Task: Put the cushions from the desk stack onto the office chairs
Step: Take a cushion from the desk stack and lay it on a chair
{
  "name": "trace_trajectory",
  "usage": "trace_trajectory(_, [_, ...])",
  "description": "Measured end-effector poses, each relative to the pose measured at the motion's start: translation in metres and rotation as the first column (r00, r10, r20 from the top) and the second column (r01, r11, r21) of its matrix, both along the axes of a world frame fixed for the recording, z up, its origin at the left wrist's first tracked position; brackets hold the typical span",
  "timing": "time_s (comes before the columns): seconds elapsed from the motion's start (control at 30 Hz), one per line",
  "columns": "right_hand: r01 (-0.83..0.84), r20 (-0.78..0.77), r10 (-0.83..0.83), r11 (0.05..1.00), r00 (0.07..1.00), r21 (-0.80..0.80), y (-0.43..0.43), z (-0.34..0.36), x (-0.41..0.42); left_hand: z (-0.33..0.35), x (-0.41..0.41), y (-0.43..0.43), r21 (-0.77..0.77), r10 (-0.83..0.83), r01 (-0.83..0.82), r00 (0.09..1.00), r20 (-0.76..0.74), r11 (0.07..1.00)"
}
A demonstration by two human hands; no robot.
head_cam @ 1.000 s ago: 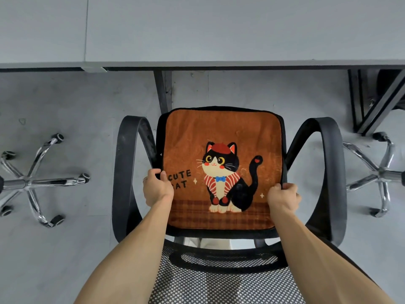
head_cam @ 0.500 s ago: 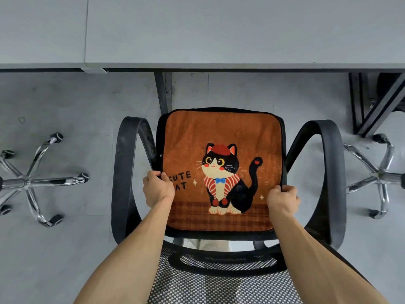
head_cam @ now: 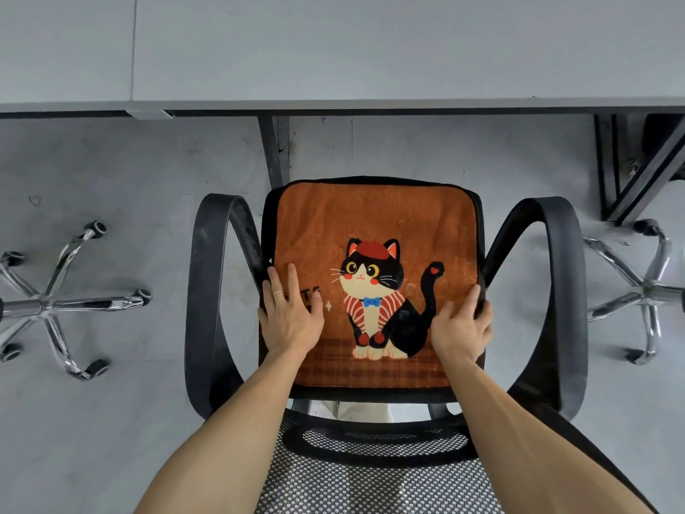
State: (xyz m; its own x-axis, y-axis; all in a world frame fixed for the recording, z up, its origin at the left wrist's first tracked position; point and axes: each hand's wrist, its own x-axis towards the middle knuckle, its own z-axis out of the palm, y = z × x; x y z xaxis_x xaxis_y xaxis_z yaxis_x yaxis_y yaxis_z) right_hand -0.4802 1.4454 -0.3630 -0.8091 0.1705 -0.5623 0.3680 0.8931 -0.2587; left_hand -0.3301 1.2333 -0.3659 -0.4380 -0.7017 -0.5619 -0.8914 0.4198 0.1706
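The left hand (head_cam: 289, 322) is laid flat on the left part of the cushion (head_cam: 374, 217), with its fingers straight and slightly spread and nothing gripped. A thin ring (head_cam: 278, 293) is seen on one finger. The right hand (head_cam: 461, 328) is likewise laid open near the cushion's right edge, its fingers extended toward the rim. Part of the printed lettering is covered by the left hand, while the cartoon cat between the hands is left in full view.

The cushion is set on the seat of the office chair (head_cam: 370, 396) and covers nearly all of it. It is flanked closely by the left armrest (head_cam: 207, 291) and the right armrest (head_cam: 567, 291). The mesh backrest (head_cam: 370, 480) lies nearest the camera, and both forearms are reached over it.

Beyond the seat, a dark bench leg (head_cam: 274, 150) is seen under the grey bench (head_cam: 333, 50). A dark frame (head_cam: 630, 172) is seen at the far right.

One cushion, one whole chair with two armrests, and two hands are counted. Two chrome star bases are also counted on the floor (head_cam: 129, 187), one at the left (head_cam: 48, 302) and one at the right (head_cam: 645, 291).
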Motion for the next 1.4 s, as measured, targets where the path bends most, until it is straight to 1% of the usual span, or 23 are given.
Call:
trace_trajectory(0.07, [-0.038,0.077,0.034,0.998,0.996,0.054,-0.001,-0.006,0.001,-0.003,0.002,-0.004,0.062,-0.049,0.045,0.997,0.065,0.997])
trace_trajectory(0.13, [-0.057,0.136,0.045,0.995,0.99,0.085,0.001,-0.009,-0.001,-0.001,0.004,-0.009,0.097,-0.097,0.087,0.99,0.098,0.991])
trace_trajectory(0.27, [-0.067,0.253,0.041,0.993,0.967,0.094,-0.003,0.002,-0.011,0.012,-0.001,-0.021,0.148,-0.181,0.151,0.96,0.215,0.977])
trace_trajectory(0.37, [-0.058,0.339,0.019,0.993,0.941,0.103,-0.006,0.026,-0.024,0.033,-0.016,-0.028,0.19,-0.214,0.16,0.926,0.312,0.969])
trace_trajectory(0.47, [-0.065,0.375,0.022,0.993,0.927,0.102,-0.006,0.055,-0.033,0.062,-0.021,-0.03,0.239,-0.257,0.189,0.92,0.295,0.952])
trace_trajectory(0.5, [-0.061,0.372,0.032,0.996,0.928,0.067,-0.006,0.07,-0.034,0.079,-0.019,-0.029,0.242,-0.291,0.228,0.918,0.268,0.943])
trace_trajectory(0.53, [-0.023,0.374,0.014,1.0,0.927,0.019,-0.009,0.087,-0.032,0.093,-0.016,-0.027,0.244,-0.32,0.262,0.917,0.24,0.934])
trace_trajectory(0.6, [0.139,0.339,-0.092,0.983,0.936,-0.117,-0.016,0.128,-0.027,0.125,-0.013,-0.024,0.249,-0.345,0.296,0.92,0.184,0.922])
trace_trajectory(0.67, [0.248,0.34,-0.158,0.939,0.927,-0.239,-0.025,0.17,-0.021,0.155,-0.008,-0.02,0.262,-0.358,0.313,0.923,0.143,0.913])
trace_trajectory(0.73, [0.252,0.318,-0.146,0.913,0.937,-0.321,-0.029,0.216,-0.013,0.193,-0.004,-0.021,0.251,-0.383,0.351,0.919,0.091,0.902])
trace_trajectory(0.8, [0.155,0.244,-0.064,0.914,0.968,-0.375,-0.033,0.253,-0.003,0.226,0.0,-0.02,0.23,-0.424,0.407,0.905,0.027,0.884])
trace_trajectory(0.87, [-0.029,0.148,0.091,0.925,0.985,-0.379,-0.033,0.291,0.012,0.262,0.004,-0.017,0.198,-0.471,0.469,0.881,-0.042,0.861])
trace_trajectory(0.97, [-0.255,-0.019,0.266,0.898,0.964,-0.358,-0.031,0.353,0.038,0.323,0.008,-0.015,0.048,-0.545,0.553,0.83,-0.12,0.831])
trace_trajectory(1.1, [-0.475,-0.206,0.429,0.822,0.879,-0.315,-0.032,0.409,0.068,0.385,0.019,-0.023,-0.16,-0.6,0.579,0.763,-0.239,0.8])
trace_trajectory(1.2, [-0.584,-0.34,0.49,0.762,0.803,-0.28,-0.036,0.444,0.086,0.426,0.041,-0.036,-0.293,-0.613,0.544,0.743,-0.268,0.786])
trace_trajectory(1.27, [-0.646,-0.4,0.532,0.723,0.746,-0.243,-0.039,0.466,0.099,0.448,0.063,-0.046,-0.367,-0.601,0.495,0.751,-0.275,0.787])
trace_trajectory(1.4, [-0.707,-0.507,0.545,0.678,0.668,-0.203,-0.049,0.485,0.128,0.475,0.108,-0.06,-0.43,-0.539,0.395,0.789,-0.294,0.812])
